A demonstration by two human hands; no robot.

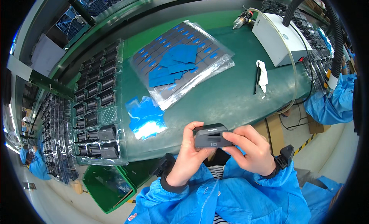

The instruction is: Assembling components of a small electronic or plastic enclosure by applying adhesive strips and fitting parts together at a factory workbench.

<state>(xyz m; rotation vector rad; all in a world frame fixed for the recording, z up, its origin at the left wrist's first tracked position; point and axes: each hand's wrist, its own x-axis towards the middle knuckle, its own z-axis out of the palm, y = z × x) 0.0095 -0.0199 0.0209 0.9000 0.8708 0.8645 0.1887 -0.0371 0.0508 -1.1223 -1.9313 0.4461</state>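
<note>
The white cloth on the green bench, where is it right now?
In the head view, the white cloth lies on the right side of the green bench, beside a thin black tool and just in front of the white box-shaped machine.

The box point(211, 136) between the hands is dark grey. The sleeves point(246, 193) are bright blue, and the shirt point(217, 172) under them has black and white stripes. The table point(215, 97) is dark green. The film pieces point(146, 117) are blue, the machine point(277, 36) is white, and the bin point(107, 185) is green.
</note>
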